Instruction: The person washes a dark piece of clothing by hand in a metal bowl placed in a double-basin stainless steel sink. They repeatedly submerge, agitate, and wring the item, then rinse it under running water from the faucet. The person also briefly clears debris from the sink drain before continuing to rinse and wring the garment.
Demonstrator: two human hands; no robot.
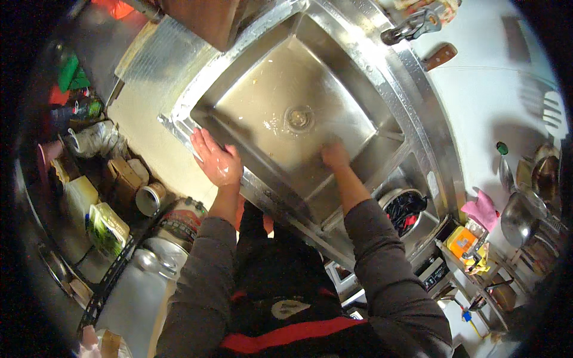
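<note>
A stainless steel sink (pixel 333 33) lies before me, with shallow, cloudy-looking water (pixel 264 100) on its floor. Around the round drain (pixel 299 118) the water shows ripples and glints. My left hand (pixel 218 162) lies palm down at the sink's front left corner, wet, its fingers stretched out and its thumb apart. Nothing is in it. Inside the basin, to the right of the drain, my right hand (pixel 335 154) is low and blurred by motion. Its fingers are hard to make out, and I see no object in it.
A container with a black bag (pixel 405 208) stands right of the basin. A faucet (pixel 412 27) and a wooden-handled tool (pixel 441 57) are at the back right. Ladles (pixel 519 215) hang on the right wall. Several jars, boxes and bottles crowd the left, beside a metal pot lid (pixel 163 255).
</note>
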